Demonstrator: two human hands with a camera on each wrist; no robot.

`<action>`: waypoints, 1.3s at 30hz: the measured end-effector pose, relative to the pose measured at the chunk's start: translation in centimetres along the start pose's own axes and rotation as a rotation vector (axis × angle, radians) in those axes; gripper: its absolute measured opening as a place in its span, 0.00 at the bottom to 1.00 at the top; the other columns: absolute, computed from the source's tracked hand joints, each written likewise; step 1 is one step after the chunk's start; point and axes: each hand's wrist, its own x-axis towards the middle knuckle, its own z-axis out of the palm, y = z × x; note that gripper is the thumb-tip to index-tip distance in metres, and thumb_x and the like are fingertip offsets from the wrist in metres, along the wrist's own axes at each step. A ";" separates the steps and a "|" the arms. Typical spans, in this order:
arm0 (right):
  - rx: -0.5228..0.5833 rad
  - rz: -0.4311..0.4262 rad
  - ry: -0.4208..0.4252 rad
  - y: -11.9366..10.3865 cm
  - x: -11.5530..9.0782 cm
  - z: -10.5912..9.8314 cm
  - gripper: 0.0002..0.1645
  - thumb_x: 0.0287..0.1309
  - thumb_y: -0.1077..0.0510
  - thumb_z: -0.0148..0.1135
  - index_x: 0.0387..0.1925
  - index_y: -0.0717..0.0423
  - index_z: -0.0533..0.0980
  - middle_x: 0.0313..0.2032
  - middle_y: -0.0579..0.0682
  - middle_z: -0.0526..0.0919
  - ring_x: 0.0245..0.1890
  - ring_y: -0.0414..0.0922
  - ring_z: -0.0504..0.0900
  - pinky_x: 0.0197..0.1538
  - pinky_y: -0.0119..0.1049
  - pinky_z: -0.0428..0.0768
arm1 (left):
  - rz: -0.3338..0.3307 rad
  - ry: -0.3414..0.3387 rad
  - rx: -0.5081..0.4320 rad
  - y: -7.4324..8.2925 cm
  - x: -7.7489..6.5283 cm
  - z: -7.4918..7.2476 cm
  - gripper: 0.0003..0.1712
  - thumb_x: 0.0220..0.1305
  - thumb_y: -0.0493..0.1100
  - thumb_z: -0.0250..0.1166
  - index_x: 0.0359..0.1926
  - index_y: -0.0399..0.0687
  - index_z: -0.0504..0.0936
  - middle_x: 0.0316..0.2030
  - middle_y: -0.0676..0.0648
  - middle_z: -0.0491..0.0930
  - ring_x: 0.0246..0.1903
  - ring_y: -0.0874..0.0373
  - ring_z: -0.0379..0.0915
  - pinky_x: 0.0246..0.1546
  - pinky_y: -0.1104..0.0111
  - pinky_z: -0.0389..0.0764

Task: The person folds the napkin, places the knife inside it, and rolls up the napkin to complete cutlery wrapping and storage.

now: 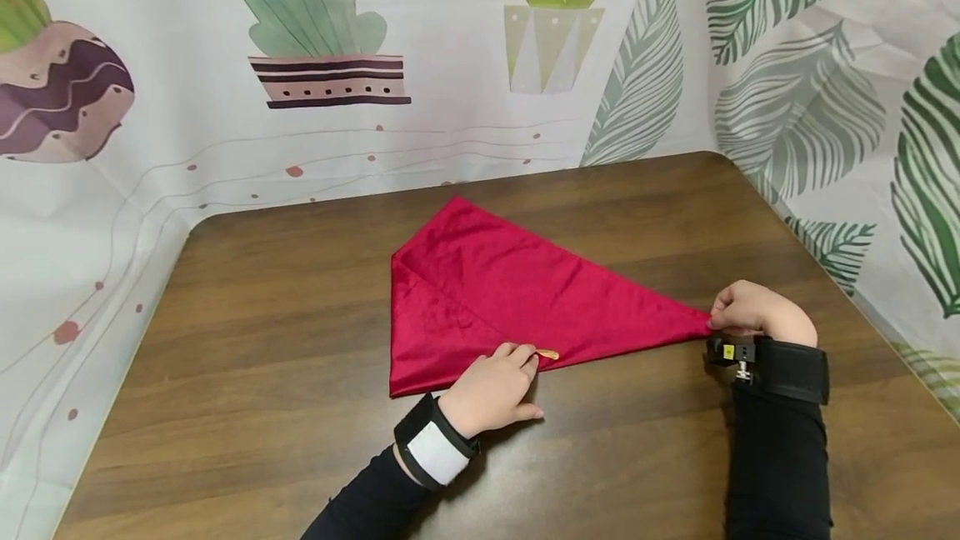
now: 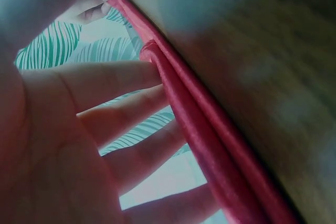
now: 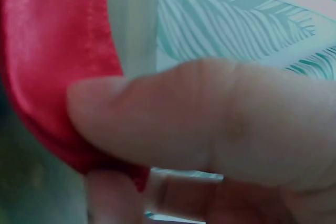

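Observation:
A folded red satin cloth (image 1: 517, 282) lies on the wooden table, narrowing to a pointed corner at the right. Flat fingers of my left hand (image 1: 491, 386) rest on its front edge, beside a small gold mark (image 1: 548, 354). The left wrist view has those fingers (image 2: 131, 124) spread and straight against the rolled cloth edge. At the right tip, my right hand (image 1: 757, 311) pinches the corner between thumb and finger. Close up in the right wrist view, the thumb (image 3: 147, 114) presses on the red fabric (image 3: 58, 51), whose stitched hem shows.
The brown wooden table (image 1: 285, 315) has rounded back corners. Behind it and along its sides hangs a white backdrop (image 1: 450, 90) printed with cacti and leaves. A black strap with a small device (image 1: 787, 369) is on the right wrist; another strap (image 1: 435, 444) wraps the left.

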 end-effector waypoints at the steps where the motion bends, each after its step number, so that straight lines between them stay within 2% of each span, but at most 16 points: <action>1: -0.009 -0.006 0.010 -0.1 -0.2 -0.1 0.05 0.41 0.66 0.54 0.15 0.60 0.70 0.11 0.42 0.64 0.14 0.38 0.63 0.20 0.31 0.63 | 0.001 0.003 0.001 0.0 0.0 0.0 0.37 0.50 0.63 0.61 0.54 0.41 0.72 0.52 0.47 0.69 0.50 0.53 0.64 0.38 0.64 0.75; 6: -0.068 -0.015 0.075 -1.2 -0.9 -0.6 0.03 0.41 0.65 0.52 0.17 0.59 0.70 0.11 0.43 0.65 0.13 0.39 0.62 0.21 0.33 0.62 | 0.014 0.025 0.006 -0.2 0.0 0.2 0.37 0.49 0.63 0.61 0.53 0.42 0.73 0.51 0.47 0.69 0.48 0.54 0.65 0.38 0.64 0.75; 12: -0.151 -0.043 0.205 -3.2 -1.6 -0.7 0.04 0.44 0.62 0.55 0.21 0.60 0.73 0.16 0.44 0.71 0.18 0.42 0.66 0.22 0.35 0.64 | 0.040 0.073 -0.003 -0.6 -0.2 0.3 0.36 0.48 0.62 0.62 0.51 0.41 0.75 0.51 0.46 0.69 0.47 0.53 0.66 0.39 0.69 0.74; 15: -0.191 -0.053 0.293 -4.7 -2.2 -0.7 0.05 0.45 0.61 0.55 0.23 0.60 0.74 0.19 0.45 0.73 0.20 0.43 0.66 0.24 0.35 0.64 | 0.036 0.097 -0.026 -0.9 -0.3 0.1 0.34 0.48 0.62 0.63 0.49 0.43 0.75 0.48 0.46 0.70 0.44 0.53 0.67 0.37 0.70 0.75; 20: -0.193 -0.085 0.512 -7.5 -3.2 -0.1 0.06 0.47 0.62 0.52 0.26 0.62 0.73 0.19 0.47 0.73 0.19 0.45 0.66 0.23 0.36 0.62 | -0.003 0.154 -0.069 -1.2 -0.3 -0.5 0.24 0.49 0.59 0.63 0.41 0.47 0.78 0.32 0.50 0.71 0.32 0.58 0.68 0.24 0.72 0.74; 25: -0.142 -0.148 0.759 -10.2 -3.7 1.3 0.05 0.44 0.64 0.51 0.26 0.60 0.73 0.17 0.50 0.73 0.17 0.45 0.66 0.21 0.36 0.62 | -0.064 0.309 -0.121 -1.6 -0.3 -1.2 0.13 0.52 0.52 0.63 0.28 0.47 0.75 0.20 0.52 0.69 0.22 0.61 0.68 0.18 0.73 0.70; 28: -0.094 -0.195 0.880 -12.0 -3.6 2.4 0.06 0.44 0.64 0.51 0.27 0.61 0.73 0.19 0.53 0.74 0.18 0.46 0.69 0.23 0.37 0.64 | -0.115 0.419 -0.196 -1.7 -0.3 -1.7 0.10 0.52 0.47 0.63 0.25 0.47 0.74 0.18 0.52 0.70 0.19 0.61 0.69 0.18 0.74 0.70; 31: -0.048 -0.272 0.986 -13.5 -3.0 3.6 0.07 0.45 0.65 0.53 0.29 0.62 0.74 0.21 0.55 0.76 0.21 0.45 0.72 0.26 0.32 0.66 | -0.153 0.504 -0.256 -1.8 -0.4 -2.1 0.07 0.51 0.44 0.63 0.24 0.47 0.75 0.18 0.53 0.71 0.17 0.62 0.69 0.18 0.74 0.70; 36: 0.051 -0.467 1.089 -15.4 -1.9 5.9 0.13 0.43 0.69 0.58 0.35 0.67 0.73 0.23 0.56 0.77 0.22 0.45 0.75 0.28 0.16 0.66 | -0.153 0.618 -0.288 -1.6 -0.6 -2.5 0.06 0.52 0.41 0.62 0.23 0.47 0.75 0.16 0.54 0.69 0.15 0.66 0.65 0.16 0.76 0.68; 39: 0.083 -0.579 1.106 -16.5 -1.4 7.3 0.15 0.40 0.72 0.60 0.35 0.68 0.70 0.24 0.56 0.78 0.22 0.45 0.77 0.28 0.17 0.69 | -0.144 0.686 -0.328 -1.5 -0.7 -2.8 0.04 0.53 0.40 0.61 0.24 0.47 0.75 0.18 0.54 0.72 0.15 0.67 0.64 0.17 0.77 0.68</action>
